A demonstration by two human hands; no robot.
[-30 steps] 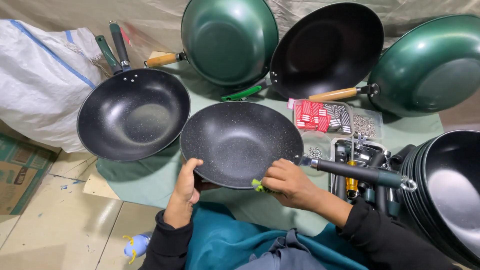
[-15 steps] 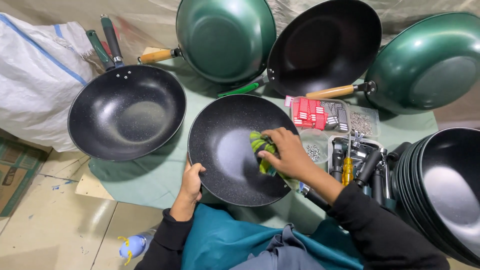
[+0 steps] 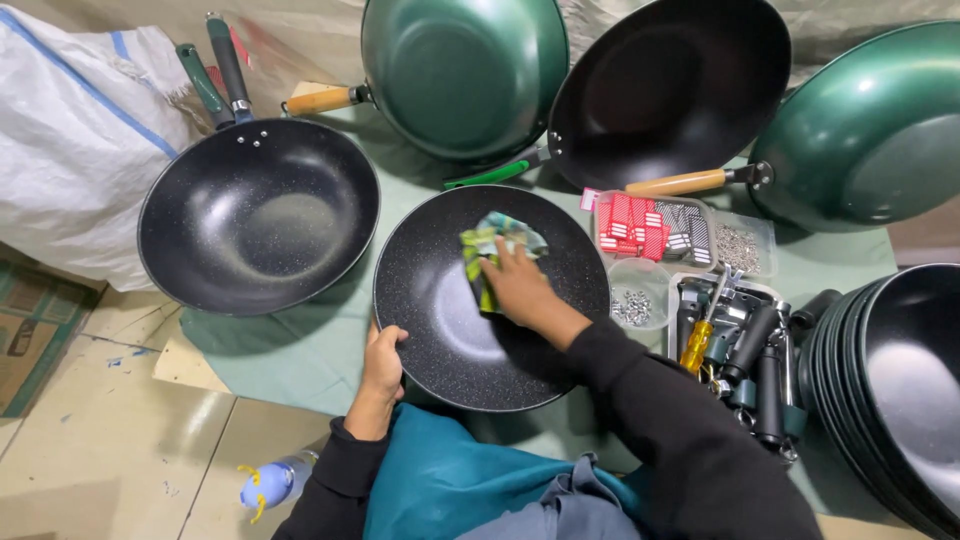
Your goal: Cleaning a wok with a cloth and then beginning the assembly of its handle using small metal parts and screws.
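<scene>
Left hand (image 3: pixel 383 362) grips the speckled black pan's (image 3: pixel 440 320) rim; right hand (image 3: pixel 520 285) presses a crumpled cloth (image 3: pixel 488 240) inside.

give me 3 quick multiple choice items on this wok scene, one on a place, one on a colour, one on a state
1. Where is the right hand?
A. inside the black wok in front of the person
B. on the white sack
C. in the tool tray

2. What colour is the cloth under that hand?
A. red
B. green and yellow
C. plain white

3. How does the left hand stand?
A. raised in the air
B. gripping a screwdriver
C. holding the rim of the black wok

Answers:
1 A, the hand lies on the wok's inner surface.
2 B, green and yellow folds show past the fingers.
3 C, its fingers wrap the near rim.
</scene>
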